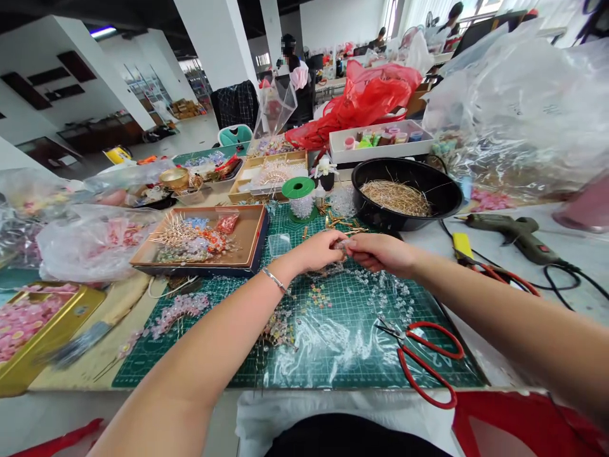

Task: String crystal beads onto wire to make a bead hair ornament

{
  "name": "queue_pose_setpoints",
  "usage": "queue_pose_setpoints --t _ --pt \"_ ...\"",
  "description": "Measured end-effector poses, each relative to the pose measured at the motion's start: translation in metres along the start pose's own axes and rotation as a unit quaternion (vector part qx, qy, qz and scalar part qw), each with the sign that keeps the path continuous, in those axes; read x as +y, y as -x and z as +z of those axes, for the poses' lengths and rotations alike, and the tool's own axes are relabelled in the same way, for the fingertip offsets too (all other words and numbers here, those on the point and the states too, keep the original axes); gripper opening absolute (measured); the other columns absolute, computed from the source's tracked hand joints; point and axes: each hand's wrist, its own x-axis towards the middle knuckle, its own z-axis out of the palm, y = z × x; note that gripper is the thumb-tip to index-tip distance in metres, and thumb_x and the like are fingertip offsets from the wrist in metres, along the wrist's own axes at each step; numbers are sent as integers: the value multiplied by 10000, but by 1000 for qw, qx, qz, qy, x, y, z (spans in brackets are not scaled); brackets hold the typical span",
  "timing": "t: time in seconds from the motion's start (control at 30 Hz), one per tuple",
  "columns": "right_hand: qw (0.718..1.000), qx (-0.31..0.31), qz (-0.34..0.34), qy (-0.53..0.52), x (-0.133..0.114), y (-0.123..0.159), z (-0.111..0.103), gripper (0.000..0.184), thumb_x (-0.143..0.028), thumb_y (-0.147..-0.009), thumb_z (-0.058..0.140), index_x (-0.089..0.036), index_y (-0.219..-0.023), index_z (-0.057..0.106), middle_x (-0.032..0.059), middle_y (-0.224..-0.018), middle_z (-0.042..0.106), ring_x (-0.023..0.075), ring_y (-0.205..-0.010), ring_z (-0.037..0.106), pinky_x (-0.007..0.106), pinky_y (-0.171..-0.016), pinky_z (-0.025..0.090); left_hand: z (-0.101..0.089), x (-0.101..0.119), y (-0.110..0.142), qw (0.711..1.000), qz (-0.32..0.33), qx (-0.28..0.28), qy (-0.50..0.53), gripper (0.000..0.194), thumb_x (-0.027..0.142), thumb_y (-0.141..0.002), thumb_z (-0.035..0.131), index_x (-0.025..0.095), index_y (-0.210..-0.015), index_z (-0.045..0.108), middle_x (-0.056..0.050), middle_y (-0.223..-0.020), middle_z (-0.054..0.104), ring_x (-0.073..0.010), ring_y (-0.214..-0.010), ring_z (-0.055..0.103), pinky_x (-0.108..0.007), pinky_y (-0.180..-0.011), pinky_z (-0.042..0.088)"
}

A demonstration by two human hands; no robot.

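My left hand (320,251) and my right hand (383,252) meet fingertip to fingertip above a green cutting mat (328,355). Both are closed in a pinch on something small and pale, too hidden by the fingers to name. Below and around them lie clear beads (385,295) and a small patch of coloured flower pieces (318,296). Just behind the hands are a green spool (299,188) of clear beads and scattered gold-coloured pins (345,223). Red-handled scissors (423,358) rest with open blades at the mat's front right.
A black bowl (451,190) of thin gold wires stands behind my right hand. To the right lies a glue gun (516,235) with a cord. A shallow box (242,257) of beaded sprigs and a gold tin (78,324) of pink pieces sit left. Plastic bags (528,114) crowd the back right.
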Motion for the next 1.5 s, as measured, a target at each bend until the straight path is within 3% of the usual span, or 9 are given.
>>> queue_pose_setpoints --t 0.13,0.37,0.73,0.9,1.07,1.27,1.4,1.5 --pt "988 64 -54 131 13 9 -1 301 -401 -984 580 -147 -1138 628 58 -1049 664 168 -845 659 348 -733 572 -13 8 2 998 -5 -48 -42 163 296 -843 551 167 -883 642 19 -728 608 -126 -644 558 -235 -606 440" --pt "920 141 -88 355 21 15 8 274 -376 -988 578 -162 -1150 631 68 -1101 663 183 -911 658 385 -806 565 -27 32 -3 984 24 -72 -159 268 275 -874 442 174 -987 663 15 -729 592 -127 -635 532 -233 -583 395" --pt "784 193 -70 586 25 33 22 266 -354 -976 601 -158 -1150 642 83 -1155 660 211 -1006 652 432 -882 549 -36 65 -5 908 125 -67 -394 204 205 -832 439 178 -794 638 -43 -782 659 -177 -707 550 -291 -597 301" --pt "747 203 -69 630 24 39 19 270 -359 -975 601 -162 -1155 641 85 -1170 655 215 -1018 648 436 -888 546 -41 77 -4 883 149 -52 -443 238 196 -840 410 172 -803 644 -47 -779 655 -171 -686 545 -295 -584 281" --pt "738 198 -80 640 31 41 15 263 -361 -974 601 -157 -1134 646 81 -1148 659 214 -1013 647 436 -887 543 -50 91 2 863 158 -36 -479 249 187 -833 415 164 -821 663 -53 -790 667 -175 -712 568 -295 -582 281" --pt "752 191 -95 624 38 45 11 241 -361 -978 594 -159 -1095 653 72 -1113 665 206 -989 647 430 -883 539 -55 106 7 844 168 -7 -509 245 198 -837 420 168 -807 661 -37 -746 656 -165 -684 565 -288 -576 289" --pt "775 190 -106 593 43 48 7 237 -359 -975 596 -161 -1090 655 74 -1129 659 216 -1018 637 451 -912 522 -52 108 7 834 171 -18 -524 236 194 -833 427 168 -809 661 -44 -765 668 -171 -691 574 -295 -570 283" --pt "809 179 -129 545 36 51 -2 248 -350 -958 616 -170 -1125 648 83 -1181 642 238 -1082 612 483 -959 490 -48 107 6 831 177 -32 -526 223 191 -828 433 167 -795 653 -47 -758 666 -170 -670 571 -304 -551 269"
